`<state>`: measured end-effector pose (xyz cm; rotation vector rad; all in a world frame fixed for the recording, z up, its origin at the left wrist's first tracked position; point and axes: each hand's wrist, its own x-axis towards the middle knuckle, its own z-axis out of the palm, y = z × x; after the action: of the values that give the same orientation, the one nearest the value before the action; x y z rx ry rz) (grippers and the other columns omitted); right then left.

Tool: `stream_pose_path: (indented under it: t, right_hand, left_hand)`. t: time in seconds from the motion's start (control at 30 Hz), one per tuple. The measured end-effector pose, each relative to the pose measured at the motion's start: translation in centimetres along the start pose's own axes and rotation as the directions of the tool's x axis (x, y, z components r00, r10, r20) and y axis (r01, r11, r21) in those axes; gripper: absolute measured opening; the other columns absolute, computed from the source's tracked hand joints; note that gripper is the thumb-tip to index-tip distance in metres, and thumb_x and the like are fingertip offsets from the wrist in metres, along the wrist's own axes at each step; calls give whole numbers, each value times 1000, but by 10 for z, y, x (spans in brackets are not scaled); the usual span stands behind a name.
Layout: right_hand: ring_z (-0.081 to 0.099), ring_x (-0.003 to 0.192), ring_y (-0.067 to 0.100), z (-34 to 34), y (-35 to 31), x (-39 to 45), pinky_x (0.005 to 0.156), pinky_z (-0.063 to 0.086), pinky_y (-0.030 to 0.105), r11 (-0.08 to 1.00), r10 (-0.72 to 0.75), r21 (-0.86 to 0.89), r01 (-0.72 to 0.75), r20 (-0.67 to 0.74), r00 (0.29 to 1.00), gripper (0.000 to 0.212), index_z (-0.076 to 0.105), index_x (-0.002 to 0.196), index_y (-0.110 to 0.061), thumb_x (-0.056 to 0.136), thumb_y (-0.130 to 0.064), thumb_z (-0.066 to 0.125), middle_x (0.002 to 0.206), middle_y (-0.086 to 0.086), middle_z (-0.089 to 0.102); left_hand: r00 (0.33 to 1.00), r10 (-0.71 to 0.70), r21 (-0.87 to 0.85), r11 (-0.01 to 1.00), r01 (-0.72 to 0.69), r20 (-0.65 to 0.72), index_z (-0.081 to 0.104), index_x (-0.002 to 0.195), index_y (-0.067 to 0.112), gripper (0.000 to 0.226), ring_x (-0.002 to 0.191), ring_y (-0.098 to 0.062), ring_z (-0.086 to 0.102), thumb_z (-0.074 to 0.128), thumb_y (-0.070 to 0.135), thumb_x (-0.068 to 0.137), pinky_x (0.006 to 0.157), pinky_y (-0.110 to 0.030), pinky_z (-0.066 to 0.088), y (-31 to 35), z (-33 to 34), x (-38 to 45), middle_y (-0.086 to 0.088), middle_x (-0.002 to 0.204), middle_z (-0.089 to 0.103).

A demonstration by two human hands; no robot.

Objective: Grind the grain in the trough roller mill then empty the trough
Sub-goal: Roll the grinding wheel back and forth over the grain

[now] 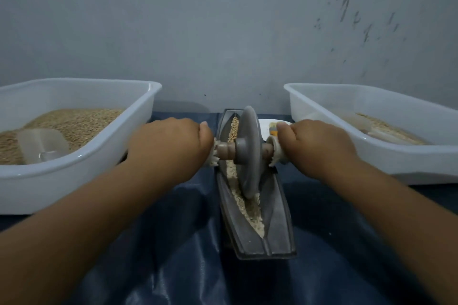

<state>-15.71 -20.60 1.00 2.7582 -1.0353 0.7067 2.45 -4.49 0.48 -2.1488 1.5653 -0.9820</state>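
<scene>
Blue-draped counter (173, 267) against a grey wall: my left hand (171, 143) and right hand (319, 146) each grip an axle end of the roller (249, 151), standing in the grain-filled trough (275, 225) between two white tubs

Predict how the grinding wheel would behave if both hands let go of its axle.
The wheel is a thin disc on edge, so it would probably tip sideways until the trough walls catch it. Round-rimmed, it might also roll along the curved groove. It looks like stone or metal, likely heavy.
</scene>
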Motion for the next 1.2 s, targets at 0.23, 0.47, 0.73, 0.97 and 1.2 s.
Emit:
stream_pose_path:
  t: [0.23, 0.47, 0.73, 0.97, 1.2]
  right_hand:
    - [52, 66, 27, 24, -2, 27, 61, 34, 34, 997, 51, 65, -42, -141, 989, 52, 40, 54, -23, 100, -42, 21, 62, 0, 52]
    - [53, 77, 26, -4, 4, 11, 68, 44, 35, 996, -24, 90, 8, 176, 984, 29, 49, 86, -16, 101, -31, 29, 75, 3, 48]
    - [67, 62, 29, -49, 1, -15, 70, 56, 44, 992, -65, 122, 10, 451, 890, 44, 51, 69, -45, 103, -29, 27, 61, 2, 68]
    - [58, 71, 26, 4, -5, 8, 64, 45, 34, 999, -18, -39, 14, -90, 996, 52, 59, 72, -20, 100, -41, 21, 72, 2, 63]
    - [49, 61, 24, 4, -10, 15, 57, 31, 32, 992, -112, -67, 103, -136, 984, 47, 37, 58, -24, 97, -40, 16, 60, -4, 45]
  left_hand:
    - [965, -259, -167, 951, 262, 37, 43, 119, 9, 30, 85, -32, 59, 40, 25, 95, 62, -37, 45, 0, 12, 37, -8, 89, 52]
    - [992, 29, -80, 997, -19, 125, 22, 131, 10, 53, 89, -26, 55, 53, 27, 91, 72, -34, 50, -7, -3, 12, -10, 106, 50]
    - [977, 152, -177, 976, -124, 152, 23, 89, 21, 24, 65, -14, 40, 46, 23, 95, 67, -31, 49, -12, -29, -16, 3, 75, 30]
    - [994, -96, 7, 995, 95, 58, 15, 136, 6, 55, 88, -26, 57, 48, 22, 94, 64, -34, 48, 3, 5, 5, -8, 110, 54]
    - [991, -116, -78, 990, 121, 60, 19, 138, 8, 60, 89, -24, 58, 53, 27, 92, 61, -33, 45, 2, 18, 8, -7, 112, 55]
